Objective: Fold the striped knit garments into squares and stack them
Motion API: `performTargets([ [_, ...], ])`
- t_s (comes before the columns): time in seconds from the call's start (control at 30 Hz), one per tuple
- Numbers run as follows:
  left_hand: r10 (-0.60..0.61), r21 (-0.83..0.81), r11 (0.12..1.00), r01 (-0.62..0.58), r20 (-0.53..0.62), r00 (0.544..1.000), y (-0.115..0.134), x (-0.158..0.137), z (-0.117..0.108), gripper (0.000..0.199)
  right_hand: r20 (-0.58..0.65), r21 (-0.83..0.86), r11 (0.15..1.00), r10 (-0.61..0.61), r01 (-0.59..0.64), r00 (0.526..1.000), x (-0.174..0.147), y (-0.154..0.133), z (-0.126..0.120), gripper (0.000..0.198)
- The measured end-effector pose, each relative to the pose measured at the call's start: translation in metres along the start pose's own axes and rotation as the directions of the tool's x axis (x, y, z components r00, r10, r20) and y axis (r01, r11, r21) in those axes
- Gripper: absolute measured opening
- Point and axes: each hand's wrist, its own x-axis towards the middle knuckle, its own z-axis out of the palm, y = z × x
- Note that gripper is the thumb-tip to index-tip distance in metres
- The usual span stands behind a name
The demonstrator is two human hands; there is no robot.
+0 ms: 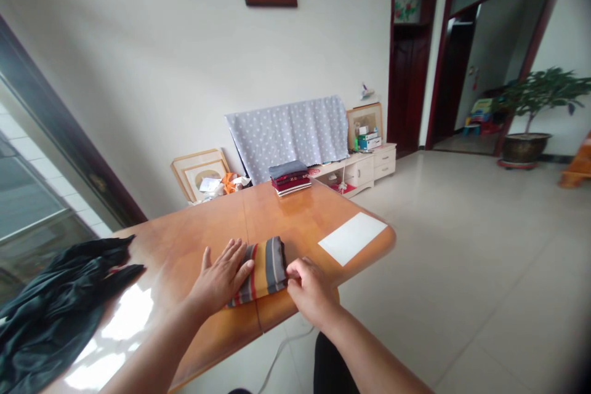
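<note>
A folded striped garment point(265, 268), in grey, yellow and red, lies on the wooden table point(184, 234) near its front edge. My left hand point(222, 277) rests flat on the garment's left part, fingers stretched and thumb apart. At the garment's right edge, my right hand point(307, 286) has its fingers curled in, with thumb and forefinger closed at the fold. What lies between those fingertips is mostly hidden. Farther back on the table sits a neat stack of folded clothes point(290, 178), grey on top, with dark red and striped pieces below.
A white sheet point(353, 237) lies near the table's right corner. Crumpled black clothing point(60, 286) covers the left end. Behind the table stand a low white cabinet point(364, 169) and something draped in dotted cloth point(290, 132). A cable point(281, 348) runs over the floor below.
</note>
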Motion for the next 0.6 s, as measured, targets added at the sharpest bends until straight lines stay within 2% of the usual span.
performTargets([
  [0.07,0.086,-0.012,0.996,-0.086,-0.048,0.995,0.013,0.000,-0.011,0.063,-0.001,0.007,1.000,-0.011,0.011,1.000,-0.001,0.001,-0.001,0.023],
  [0.13,0.191,-0.046,0.980,-0.193,-0.048,0.980,0.024,-0.003,-0.016,0.074,-0.003,0.005,1.000,-0.024,0.024,1.000,-0.003,0.001,-0.002,0.020],
  [0.23,0.262,-0.081,0.960,-0.267,-0.069,0.963,0.031,-0.009,-0.010,0.089,0.004,-0.016,0.999,-0.032,0.032,0.999,-0.004,-0.001,-0.003,0.018],
  [0.4,0.262,-0.114,0.956,-0.272,-0.092,0.961,0.023,-0.017,0.010,0.069,0.033,-0.066,0.997,-0.044,0.046,0.998,-0.006,-0.005,-0.004,0.017],
  [0.5,0.268,-0.137,0.950,-0.279,-0.097,0.959,0.020,-0.019,0.010,0.060,0.058,-0.084,0.994,-0.060,0.065,0.997,-0.007,-0.008,-0.006,0.021],
  [0.6,0.291,-0.124,0.945,-0.304,-0.108,0.950,0.021,-0.021,0.009,0.060,0.077,-0.088,0.993,-0.071,0.078,0.994,-0.007,-0.010,-0.007,0.024],
])
